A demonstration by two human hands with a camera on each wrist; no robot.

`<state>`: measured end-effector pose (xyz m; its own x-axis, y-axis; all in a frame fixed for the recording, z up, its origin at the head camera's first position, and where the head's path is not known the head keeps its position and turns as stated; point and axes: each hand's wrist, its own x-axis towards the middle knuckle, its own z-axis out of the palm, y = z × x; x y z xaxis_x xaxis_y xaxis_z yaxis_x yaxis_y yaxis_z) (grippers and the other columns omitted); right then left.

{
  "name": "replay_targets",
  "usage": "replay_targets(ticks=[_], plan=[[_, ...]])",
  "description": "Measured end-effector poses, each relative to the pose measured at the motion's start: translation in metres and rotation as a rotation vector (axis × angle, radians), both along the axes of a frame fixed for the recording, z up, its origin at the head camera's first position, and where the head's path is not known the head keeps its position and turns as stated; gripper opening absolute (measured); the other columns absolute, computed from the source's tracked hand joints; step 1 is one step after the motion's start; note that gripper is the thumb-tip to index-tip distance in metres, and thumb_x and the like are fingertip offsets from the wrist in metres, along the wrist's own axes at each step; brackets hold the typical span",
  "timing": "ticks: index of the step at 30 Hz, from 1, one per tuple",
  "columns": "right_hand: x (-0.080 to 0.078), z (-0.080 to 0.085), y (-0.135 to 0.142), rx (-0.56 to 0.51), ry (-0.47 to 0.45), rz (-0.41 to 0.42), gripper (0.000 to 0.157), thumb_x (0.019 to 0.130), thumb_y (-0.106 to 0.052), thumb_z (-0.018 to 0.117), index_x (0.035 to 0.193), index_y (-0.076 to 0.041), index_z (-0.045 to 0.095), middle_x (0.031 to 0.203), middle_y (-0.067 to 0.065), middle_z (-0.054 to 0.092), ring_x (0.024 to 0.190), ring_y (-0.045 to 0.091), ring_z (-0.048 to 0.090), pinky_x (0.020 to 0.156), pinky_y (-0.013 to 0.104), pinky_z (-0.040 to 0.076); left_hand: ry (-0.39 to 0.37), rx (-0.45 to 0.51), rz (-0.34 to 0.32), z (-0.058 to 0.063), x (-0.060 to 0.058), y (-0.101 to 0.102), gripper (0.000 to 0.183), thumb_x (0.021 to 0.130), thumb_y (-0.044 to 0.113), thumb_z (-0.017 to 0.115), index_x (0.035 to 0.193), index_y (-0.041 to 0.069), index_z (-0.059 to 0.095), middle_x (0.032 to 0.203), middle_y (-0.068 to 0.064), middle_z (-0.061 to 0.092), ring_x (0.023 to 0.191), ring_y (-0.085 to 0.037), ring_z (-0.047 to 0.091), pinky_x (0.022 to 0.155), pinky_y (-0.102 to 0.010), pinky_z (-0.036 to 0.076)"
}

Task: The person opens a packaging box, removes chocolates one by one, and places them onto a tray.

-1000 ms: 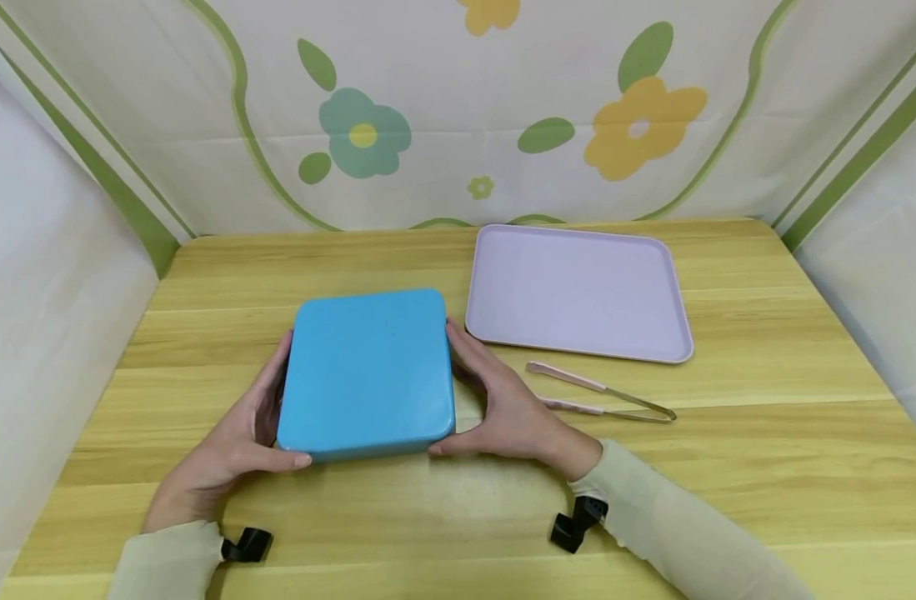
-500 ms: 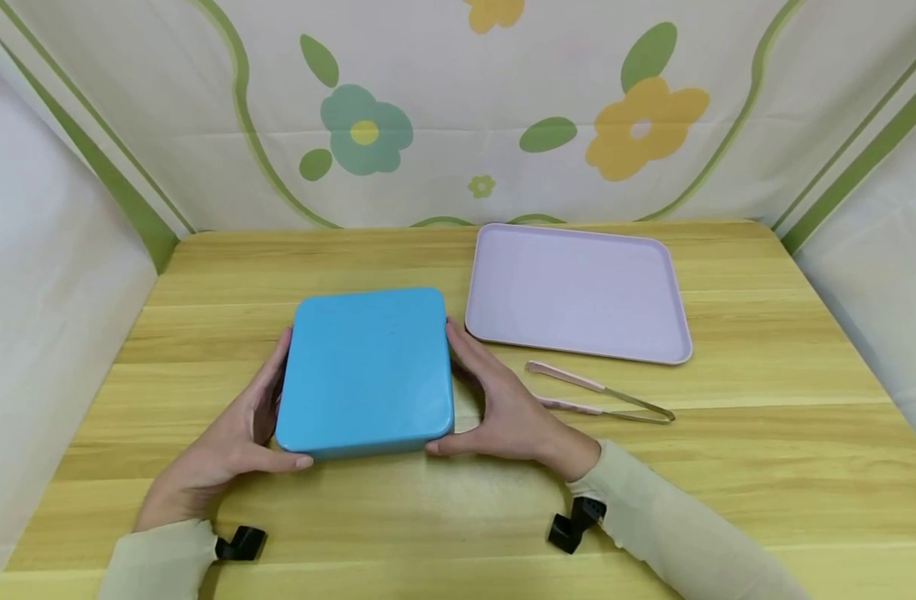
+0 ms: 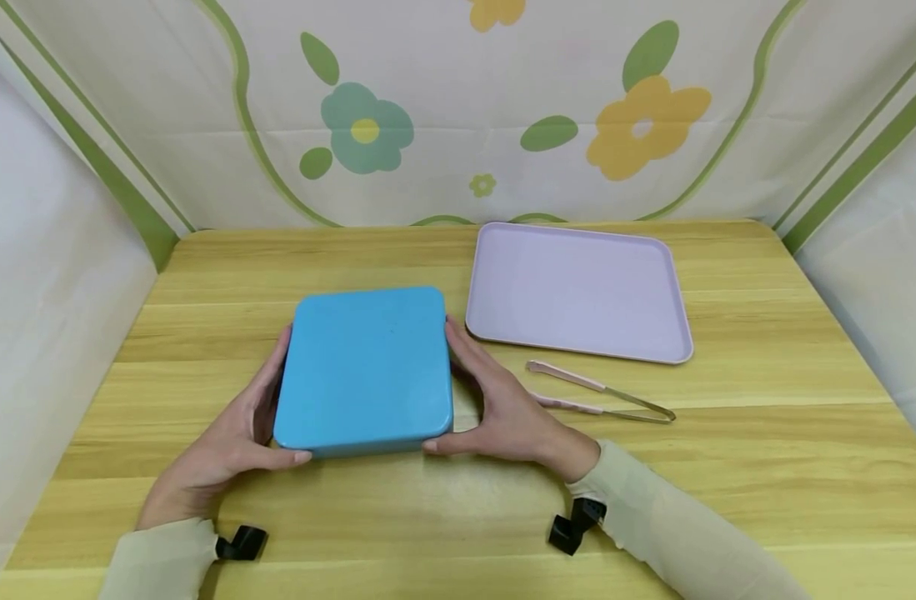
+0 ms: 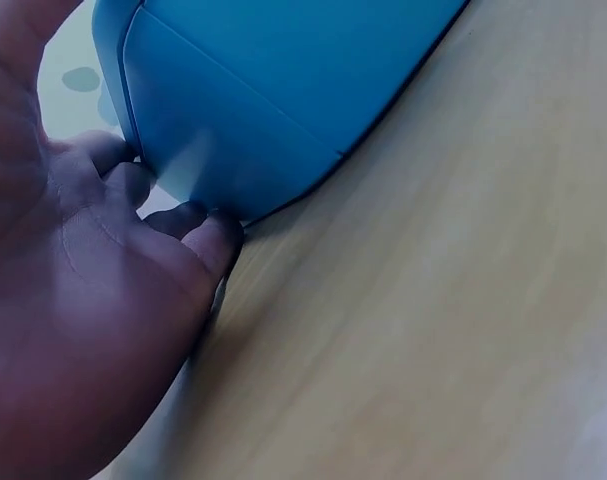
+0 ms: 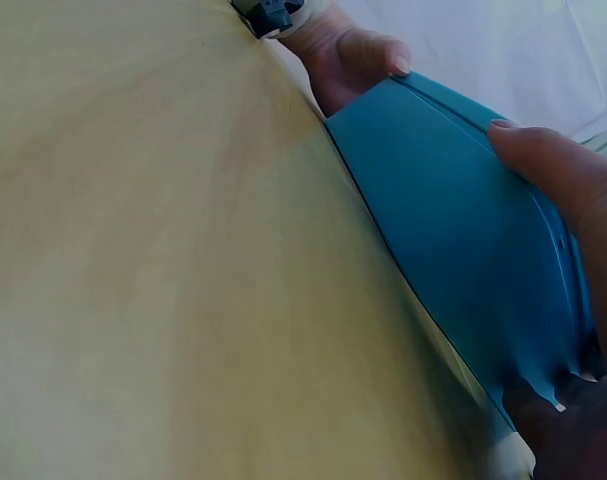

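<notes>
A square blue box (image 3: 363, 367) with rounded corners sits left of the table's middle, its smooth lid facing up. My left hand (image 3: 232, 437) grips its left side, thumb along the front edge. On the opposite side my right hand (image 3: 503, 421) holds it, with the thumb at the front right corner. A seam below the lid shows on the blue box (image 4: 253, 100) in the left wrist view, and its lower edge lies at the tabletop. The right wrist view shows fingers low against the box's side (image 5: 433, 210). What is inside the box is hidden.
A lilac tray (image 3: 578, 292) lies at the back, right of the box. In front of it are tongs (image 3: 603, 389) with pink arms, spread apart, close to my right hand. The wooden table (image 3: 765, 483) meets a flower-printed cloth (image 3: 442, 108) behind.
Both hands keep their grip on the blue box, which has barely shifted, if at all. The tray and tongs stay where they were; the head view tilts slightly.
</notes>
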<state>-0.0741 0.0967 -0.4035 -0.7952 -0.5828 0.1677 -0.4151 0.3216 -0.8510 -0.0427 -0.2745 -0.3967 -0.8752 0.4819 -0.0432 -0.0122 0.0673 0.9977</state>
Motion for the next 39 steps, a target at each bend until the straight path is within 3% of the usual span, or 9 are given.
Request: replay_targets(ticks=[10,26,39], plan=[[0.0000,-0.0018,-0.0006,0.002,0.002,-0.001,0.141,0.074,-0.040,0.101,0.175,-0.028,0.002,0.184,-0.003,0.001,0.169,0.017,0.006,0.134,0.057,0.020,0.020,0.036,-0.021,-0.0042,-0.0004,-0.0021,0.142,0.080,-0.021,0.079,0.172,0.039,-0.012,0.180,0.009,-0.024,0.168,-0.017,-0.014,0.115,-0.012,0.038],[0.0003,-0.0021,0.0001,-0.003,0.001,0.005,0.141,0.076,-0.039,0.100,0.175,-0.029,0.001,0.183,-0.010,-0.001,0.169,0.016,0.005,0.134,0.057,0.020,0.031,0.077,-0.024,-0.0058,0.0004,-0.0022,0.138,0.081,-0.023,0.075,0.173,0.035,-0.011,0.181,0.005,-0.022,0.165,-0.005,0.002,0.115,-0.016,0.043],[0.0002,-0.0010,-0.0001,-0.016,-0.022,0.011,0.141,0.076,-0.036,0.100,0.175,-0.028,0.001,0.183,-0.010,-0.001,0.170,0.016,0.004,0.134,0.058,0.018,0.047,0.047,-0.012,-0.0026,0.0031,-0.0002,0.141,0.078,-0.024,0.077,0.173,0.036,-0.009,0.181,0.006,-0.023,0.168,-0.014,-0.009,0.116,-0.011,0.036]])
